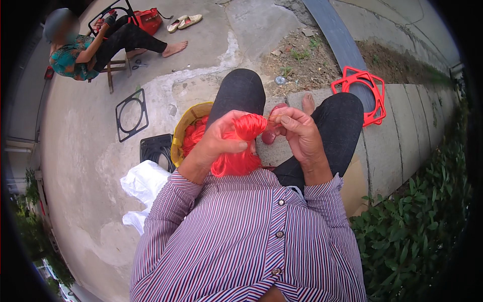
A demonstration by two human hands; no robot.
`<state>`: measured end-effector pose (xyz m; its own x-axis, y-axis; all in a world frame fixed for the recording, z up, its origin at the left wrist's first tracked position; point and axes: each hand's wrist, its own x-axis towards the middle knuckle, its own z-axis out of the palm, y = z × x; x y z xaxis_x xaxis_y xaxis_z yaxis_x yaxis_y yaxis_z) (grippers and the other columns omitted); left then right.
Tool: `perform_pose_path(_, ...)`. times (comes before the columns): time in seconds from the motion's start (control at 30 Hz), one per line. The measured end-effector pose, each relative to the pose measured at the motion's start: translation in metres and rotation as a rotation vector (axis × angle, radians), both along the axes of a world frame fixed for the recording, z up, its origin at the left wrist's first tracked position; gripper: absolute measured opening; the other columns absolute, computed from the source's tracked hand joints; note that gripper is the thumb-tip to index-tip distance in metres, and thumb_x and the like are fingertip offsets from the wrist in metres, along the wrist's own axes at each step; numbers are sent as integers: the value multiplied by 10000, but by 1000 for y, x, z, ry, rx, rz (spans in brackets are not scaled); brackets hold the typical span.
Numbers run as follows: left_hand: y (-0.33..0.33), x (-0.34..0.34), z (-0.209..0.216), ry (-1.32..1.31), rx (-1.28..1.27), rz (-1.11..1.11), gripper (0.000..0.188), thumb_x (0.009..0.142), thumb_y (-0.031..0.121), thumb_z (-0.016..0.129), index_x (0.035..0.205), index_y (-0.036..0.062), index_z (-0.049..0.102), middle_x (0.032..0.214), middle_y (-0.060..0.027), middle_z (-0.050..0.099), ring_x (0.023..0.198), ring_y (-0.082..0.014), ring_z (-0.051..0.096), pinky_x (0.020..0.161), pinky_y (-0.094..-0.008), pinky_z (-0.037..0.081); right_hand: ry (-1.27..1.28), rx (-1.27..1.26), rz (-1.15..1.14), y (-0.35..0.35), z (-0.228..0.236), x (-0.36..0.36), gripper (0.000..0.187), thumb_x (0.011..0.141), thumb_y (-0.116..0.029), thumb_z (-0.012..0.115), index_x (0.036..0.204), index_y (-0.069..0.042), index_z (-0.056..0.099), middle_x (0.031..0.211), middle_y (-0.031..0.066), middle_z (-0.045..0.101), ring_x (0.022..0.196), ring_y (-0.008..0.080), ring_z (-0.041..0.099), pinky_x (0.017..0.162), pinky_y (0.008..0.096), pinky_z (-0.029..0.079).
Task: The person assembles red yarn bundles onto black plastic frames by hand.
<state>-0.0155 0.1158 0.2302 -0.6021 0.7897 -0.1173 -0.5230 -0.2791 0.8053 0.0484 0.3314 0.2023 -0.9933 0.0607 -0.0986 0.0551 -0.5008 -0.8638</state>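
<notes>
Red cord [250,127] sits gripped in the left hand [215,141] — the right hand [303,133] pinches a thin thread [274,116] at its right end. On the left, beside the leg [237,93], a yellow basket [177,143] holds more cord.

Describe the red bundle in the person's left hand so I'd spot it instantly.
Find the striped shirt and look just above it in the picture, over the lap. There the left hand holds a glossy red bundle. Unlike the red strands lying in the yellow container to its left, this one is held in a hand, with the right hand close to its right end.
</notes>
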Motion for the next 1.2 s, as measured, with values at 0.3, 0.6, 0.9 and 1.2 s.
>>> perform_pose_path(0.3,3,-1,5,175,-84,-58,557,754,28,724,1251,14,473,1124,-104,627,914,-198,653,853,-336,514,343,-671,272,-1,1,-1,208,895,-96,550,1029,26,652,878,127,651,845,175,609,753,308,506)
perform_pose_path(0.6,-1,0,24,914,-754,140,630,714,86,771,1271,-13,494,1114,-154,635,1001,-229,637,876,-306,482,16,221,137,10,34,10,450,827,-60,699,1256,14,585,931,111,679,581,70,551,541,178,466)
perform_pose_path(0.9,3,9,19,1254,-926,59,605,737,144,756,1261,-3,493,1060,-200,647,974,-309,652,868,-357,496,343,1378,118,-24,52,8,700,684,-245,789,1294,-25,524,1233,143,608,1078,296,610,939,398,435)
perform_pose_path(1.2,1,4,21,1003,-600,-50,515,698,47,724,1166,13,514,1071,-212,649,1046,-356,631,889,-386,500,92,891,435,-8,9,0,716,599,-401,848,1146,-6,608,912,150,682,781,248,673,706,345,512)
